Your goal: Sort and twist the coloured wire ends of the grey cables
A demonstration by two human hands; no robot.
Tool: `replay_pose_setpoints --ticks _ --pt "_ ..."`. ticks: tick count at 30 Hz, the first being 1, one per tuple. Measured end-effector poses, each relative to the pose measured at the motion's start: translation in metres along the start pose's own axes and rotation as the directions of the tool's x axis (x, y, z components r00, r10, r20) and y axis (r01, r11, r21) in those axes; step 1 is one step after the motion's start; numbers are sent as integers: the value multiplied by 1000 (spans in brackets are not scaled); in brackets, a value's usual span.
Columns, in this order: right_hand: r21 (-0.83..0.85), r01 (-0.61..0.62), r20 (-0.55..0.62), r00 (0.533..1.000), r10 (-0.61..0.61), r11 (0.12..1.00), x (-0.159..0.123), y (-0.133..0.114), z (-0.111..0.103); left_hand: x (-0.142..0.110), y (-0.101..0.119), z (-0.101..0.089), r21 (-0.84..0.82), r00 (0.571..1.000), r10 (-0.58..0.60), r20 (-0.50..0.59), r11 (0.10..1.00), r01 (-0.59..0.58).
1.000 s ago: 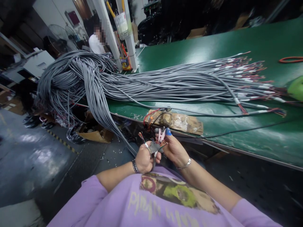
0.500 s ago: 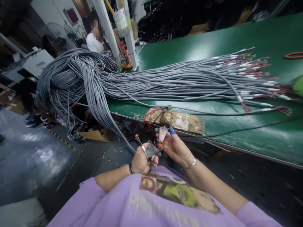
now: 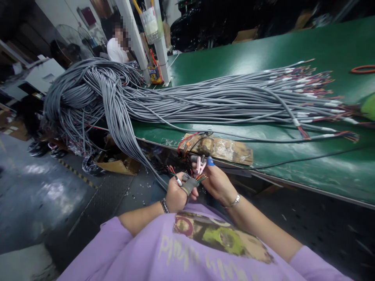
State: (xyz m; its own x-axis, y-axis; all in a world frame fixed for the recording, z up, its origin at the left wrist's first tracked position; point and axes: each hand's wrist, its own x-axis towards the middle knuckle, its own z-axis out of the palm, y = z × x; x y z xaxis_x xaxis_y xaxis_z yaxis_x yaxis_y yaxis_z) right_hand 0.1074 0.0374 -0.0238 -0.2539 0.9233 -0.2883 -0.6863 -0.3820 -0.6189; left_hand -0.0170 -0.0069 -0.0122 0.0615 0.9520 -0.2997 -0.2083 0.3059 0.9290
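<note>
My left hand (image 3: 176, 192) is closed around a grey cable (image 3: 161, 182), with thin coloured wires (image 3: 201, 178) fanning out beyond its thumb. Grey wrapping covers that thumb. Another stripped cable end (image 3: 177, 180), with a white band and reddish wires, pokes up beside the same hand. Between the fingertips of my right hand (image 3: 218, 182) is a small pink clip (image 3: 200, 165), its two arms spread in a V. Blue tape wraps one right fingertip. Both hands are close together in front of my body, and the clip is just above the wire tips. Whether they touch is unclear.
A large bundle of grey cables (image 3: 187, 103) lies along the green table (image 3: 322, 171) and hangs over its left edge. At the near edge rests a worn wooden board (image 3: 231, 150) with wires. White posts (image 3: 162, 58) stand behind. A person in white (image 3: 116, 50) is farther back.
The pink clip has turned in my right fingers, from its broad side to its V-shaped arms. My left hand has shifted slightly right and up, bringing the wires closer to the clip.
</note>
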Motion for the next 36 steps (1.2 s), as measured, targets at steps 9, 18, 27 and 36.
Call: replay_pose_setpoints --ticks 9,18,27,36 --pt "134 -107 64 993 99 985 6 3 -3 0 3 7 -56 997 -50 -58 997 47" --pt "191 -54 -37 997 62 980 10 10 -4 -1 1 6 -46 996 -60 -72 997 57" --pt "47 -130 104 987 125 990 -1 4 -11 -3 0 1 -16 1000 -8 -27 1000 8" --pt "-565 -112 157 958 240 817 -23 -29 -17 -10 12 -6 190 995 -61 77 981 45"
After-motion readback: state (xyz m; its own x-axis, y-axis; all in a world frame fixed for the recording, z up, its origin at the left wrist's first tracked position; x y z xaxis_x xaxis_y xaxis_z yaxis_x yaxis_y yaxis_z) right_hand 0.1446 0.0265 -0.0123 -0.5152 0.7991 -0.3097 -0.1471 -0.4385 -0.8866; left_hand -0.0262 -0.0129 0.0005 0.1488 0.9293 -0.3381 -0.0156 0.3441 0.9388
